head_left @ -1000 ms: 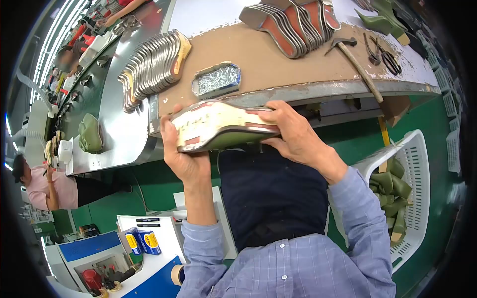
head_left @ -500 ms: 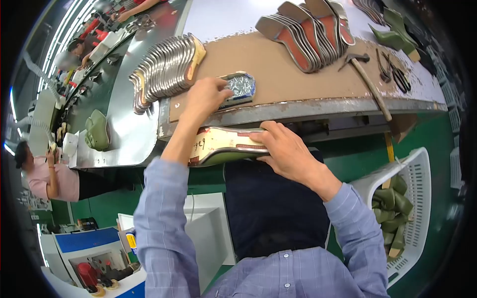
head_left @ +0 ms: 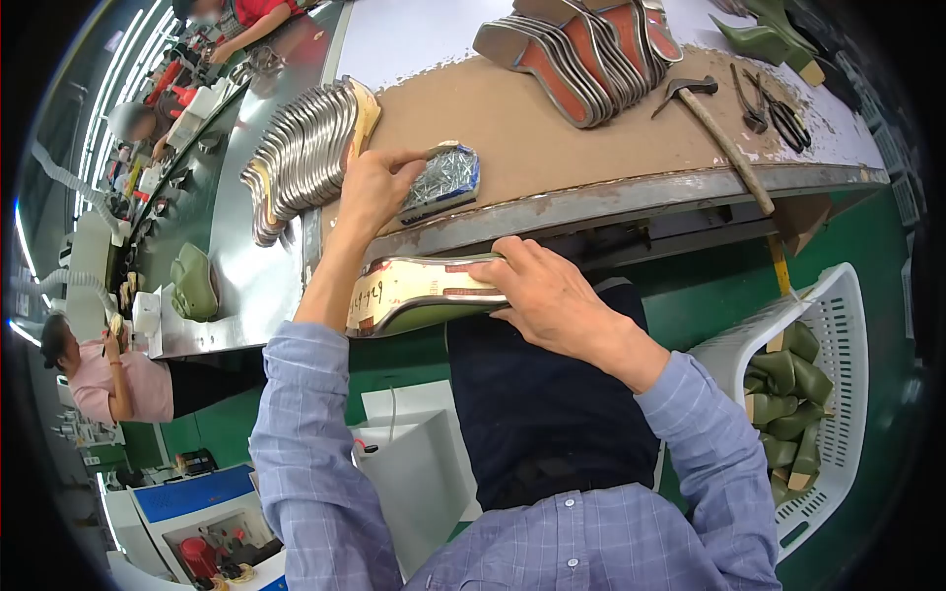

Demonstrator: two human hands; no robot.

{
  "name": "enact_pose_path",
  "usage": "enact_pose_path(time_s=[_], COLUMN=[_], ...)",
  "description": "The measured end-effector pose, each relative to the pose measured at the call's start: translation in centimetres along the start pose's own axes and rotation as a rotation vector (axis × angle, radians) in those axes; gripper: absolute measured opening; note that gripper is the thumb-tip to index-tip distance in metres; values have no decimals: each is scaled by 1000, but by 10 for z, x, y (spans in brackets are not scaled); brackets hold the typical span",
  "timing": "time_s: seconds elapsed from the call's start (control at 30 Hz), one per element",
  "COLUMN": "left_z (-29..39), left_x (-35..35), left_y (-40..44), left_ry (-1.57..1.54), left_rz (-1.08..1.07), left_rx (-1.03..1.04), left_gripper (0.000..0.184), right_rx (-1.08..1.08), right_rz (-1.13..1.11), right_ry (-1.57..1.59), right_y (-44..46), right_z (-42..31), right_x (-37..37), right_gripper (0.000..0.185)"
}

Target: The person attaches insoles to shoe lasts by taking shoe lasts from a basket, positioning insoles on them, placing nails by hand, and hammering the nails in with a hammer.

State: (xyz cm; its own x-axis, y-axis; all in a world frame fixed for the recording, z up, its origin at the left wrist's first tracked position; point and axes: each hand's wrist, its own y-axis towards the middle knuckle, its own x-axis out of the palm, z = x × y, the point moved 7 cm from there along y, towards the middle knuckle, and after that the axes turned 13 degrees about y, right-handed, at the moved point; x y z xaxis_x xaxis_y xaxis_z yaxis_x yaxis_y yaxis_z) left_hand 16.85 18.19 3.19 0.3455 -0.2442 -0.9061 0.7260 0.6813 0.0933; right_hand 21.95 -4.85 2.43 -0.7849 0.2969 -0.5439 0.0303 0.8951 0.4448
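Observation:
In my right hand (head_left: 557, 300) is the heel end of a green shoe last (head_left: 434, 313), held sideways below the bench edge. An insole (head_left: 404, 286) with handwritten marks lies against the last's upturned sole. My left hand (head_left: 382, 185) is over the left side of a small tray of nails (head_left: 443, 177), its thumb and forefinger pinched together. Whatever is between those fingertips is too small to make out.
Stacked insoles (head_left: 310, 153) stand left of the tray, and reddish ones (head_left: 591, 59) lie behind. A hammer (head_left: 724, 143) and pincers (head_left: 783, 113) lie right. A white basket (head_left: 843, 394) holds green lasts. Co-workers are at the left, one in a pink shirt (head_left: 128, 379).
My left hand has left the last and moved up to the nail tray, its fingers now pinched. The right hand still holds the last, which sits slightly lower and further left.

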Motion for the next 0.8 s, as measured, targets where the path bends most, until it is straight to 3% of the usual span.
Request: enact_pose_path(time_s=[0.2,0.27,0.33,0.5,0.57,0.6,0.63,0.67,0.7,0.77,0.8], left_z=[22,39,63,86,86,84,83,88,89,102,103], left_x=[-26,-30,-23,-2,3,7,9,12,12,5,4], left_y=[-19,-51,-90,-119,-119,-118,-117,-113,-113,-114,-113], left_ry=[-3,-271,-407,-299,-300,-309,-314,-333,-329,-43,-41], left_rz=[191,45,-29,-16,-6,-6,-11,-151,-158,-45,-47], left_rx=[93,-20,80,130,87,73,62,46,44,212,210], left_gripper=[18,12,9,6,7,7,8,8,8,7,7], right_rx=[7,-2,-3,16,289,132,222,346,578,618,636], right_rz=[-29,-43,-51,-8,142,242,330,413,338,252,169], right_ry=[-28,-36,-37,41,-368,-731,-974,-991,-1049,-1064,-997], right_y=[1,1,0,-10,-28,-34,-51,-68,-86,-103,-102], right_z=[-1,0,3,11,42,43,74,98,128,154,162], right_x=[-1,0,1,-39,-107,-140,-172,-204,-224,-242,-248], right_gripper=[52,51,51,52,44,33,33,38,44,43,43])
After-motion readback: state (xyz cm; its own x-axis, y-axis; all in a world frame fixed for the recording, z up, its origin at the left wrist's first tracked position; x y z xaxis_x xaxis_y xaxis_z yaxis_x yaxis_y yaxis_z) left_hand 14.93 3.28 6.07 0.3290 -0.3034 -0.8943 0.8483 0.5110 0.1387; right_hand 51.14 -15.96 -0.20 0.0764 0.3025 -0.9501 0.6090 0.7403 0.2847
